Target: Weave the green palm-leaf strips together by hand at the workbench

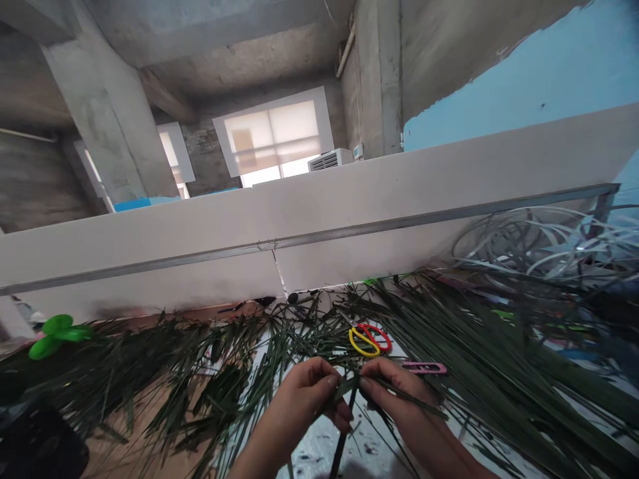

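Note:
My left hand (312,389) is closed, its thumb and fingers pinching a dark green leaf strip (348,384). Close beside it, my right hand (394,389) pinches the same bundle of strips, where several cross between the two hands. One dark strip (340,447) hangs down toward the bottom edge. Scissors (367,339) with one yellow and one red handle lie on the leaves just beyond my hands. A pink-handled cutter (424,367) rests past my right hand, partly hidden by it. The exact fold between my fingertips is too small to make out.
Long green leaves (464,346) are heaped to the right, with loose cut strips (184,372) on the left. A bright green three-lobed object (57,336) stands far left. Pale coiled bands (539,243) lie at the right. A white partition (319,249) runs behind the work surface.

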`<state>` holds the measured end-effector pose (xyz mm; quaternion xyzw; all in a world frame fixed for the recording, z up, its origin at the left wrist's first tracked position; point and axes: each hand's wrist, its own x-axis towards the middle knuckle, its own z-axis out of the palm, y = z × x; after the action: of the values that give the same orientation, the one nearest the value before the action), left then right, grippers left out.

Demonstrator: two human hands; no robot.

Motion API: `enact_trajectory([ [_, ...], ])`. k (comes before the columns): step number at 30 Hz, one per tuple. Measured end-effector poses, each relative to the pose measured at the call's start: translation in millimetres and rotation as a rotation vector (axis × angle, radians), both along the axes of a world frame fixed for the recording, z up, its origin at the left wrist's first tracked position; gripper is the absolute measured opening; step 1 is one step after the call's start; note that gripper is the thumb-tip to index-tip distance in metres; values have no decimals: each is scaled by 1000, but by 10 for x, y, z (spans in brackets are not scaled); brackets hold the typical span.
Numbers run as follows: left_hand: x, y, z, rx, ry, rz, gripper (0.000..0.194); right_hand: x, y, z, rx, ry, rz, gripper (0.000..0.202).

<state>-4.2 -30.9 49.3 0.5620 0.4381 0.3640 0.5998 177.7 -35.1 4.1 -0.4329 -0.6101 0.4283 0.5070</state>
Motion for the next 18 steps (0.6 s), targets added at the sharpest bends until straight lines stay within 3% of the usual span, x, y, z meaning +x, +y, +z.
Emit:
enact_trajectory([
  [4, 1, 7, -4, -75, 44, -9, 36, -2, -15, 15, 24, -12, -3, 18],
  [9, 52, 21, -121, 188, 188, 64, 19, -14, -46, 31, 31, -8, -13, 15],
  [12, 76, 16, -179, 223, 141, 51, 15, -23, -58, 61, 16, -6, -4, 17],
  [18, 74, -27, -79, 197, 145, 75, 18, -14, -49, 77, 15, -9, 7, 19],
])
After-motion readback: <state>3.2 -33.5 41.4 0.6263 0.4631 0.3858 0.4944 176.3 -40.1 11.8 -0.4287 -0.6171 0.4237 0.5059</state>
